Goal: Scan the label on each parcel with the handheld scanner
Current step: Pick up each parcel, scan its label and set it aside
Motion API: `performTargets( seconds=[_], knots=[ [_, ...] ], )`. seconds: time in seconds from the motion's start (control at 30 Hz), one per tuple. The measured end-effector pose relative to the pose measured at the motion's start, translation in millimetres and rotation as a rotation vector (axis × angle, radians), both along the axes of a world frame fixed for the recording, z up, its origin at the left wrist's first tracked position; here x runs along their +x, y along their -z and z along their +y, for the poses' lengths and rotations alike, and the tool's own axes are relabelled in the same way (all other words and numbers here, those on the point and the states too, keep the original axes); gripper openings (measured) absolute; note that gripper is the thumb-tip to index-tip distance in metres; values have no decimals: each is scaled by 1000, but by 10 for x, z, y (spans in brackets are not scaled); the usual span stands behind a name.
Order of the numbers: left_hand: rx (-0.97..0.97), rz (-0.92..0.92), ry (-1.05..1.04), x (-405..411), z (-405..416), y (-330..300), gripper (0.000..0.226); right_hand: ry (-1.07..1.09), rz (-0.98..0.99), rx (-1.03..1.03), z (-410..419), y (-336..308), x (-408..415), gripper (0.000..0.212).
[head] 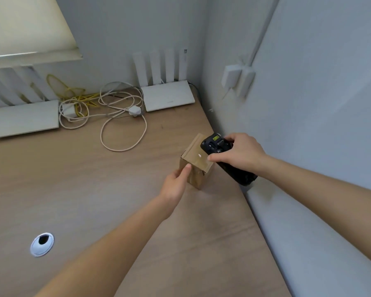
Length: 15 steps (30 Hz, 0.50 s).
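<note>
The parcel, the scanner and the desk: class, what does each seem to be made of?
Parcel: brown cardboard, matt, with folded flaps and a glossy tape strip. Scanner: probably black plastic, slightly shiny moulded casing. Desk: wood-look top, likely laminate, smooth with faint grain.

The parcel [196, 161] label is too small to read.

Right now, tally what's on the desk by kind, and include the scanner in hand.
Cardboard parcels: 1, held by the left hand
Handheld scanners: 1, gripped by the right hand
White routers: 2
Total: 4, not counting the tangle of cables
</note>
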<state>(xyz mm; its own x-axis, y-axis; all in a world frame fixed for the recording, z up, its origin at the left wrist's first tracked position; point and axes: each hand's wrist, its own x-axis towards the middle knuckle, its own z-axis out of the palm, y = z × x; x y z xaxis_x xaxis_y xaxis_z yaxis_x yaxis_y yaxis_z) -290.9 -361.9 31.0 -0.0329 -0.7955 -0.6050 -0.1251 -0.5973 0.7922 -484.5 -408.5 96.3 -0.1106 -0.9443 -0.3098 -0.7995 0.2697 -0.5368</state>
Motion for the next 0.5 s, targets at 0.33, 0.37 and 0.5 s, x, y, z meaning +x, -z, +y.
performTargets(
  seconds=[0.33, 0.37, 0.5],
  knots=[
    [119, 124, -187, -16, -21, -69, 54, -29, -270, 80, 37, 106, -111, 84],
    [118, 132, -192, -14, 30, -92, 53, -19, -316, 82, 98, 99, -103, 78],
    [39, 120, -212, 100, 237, -194, 46, 9, -422, 109, 365, 4, -13, 78]
  ],
)
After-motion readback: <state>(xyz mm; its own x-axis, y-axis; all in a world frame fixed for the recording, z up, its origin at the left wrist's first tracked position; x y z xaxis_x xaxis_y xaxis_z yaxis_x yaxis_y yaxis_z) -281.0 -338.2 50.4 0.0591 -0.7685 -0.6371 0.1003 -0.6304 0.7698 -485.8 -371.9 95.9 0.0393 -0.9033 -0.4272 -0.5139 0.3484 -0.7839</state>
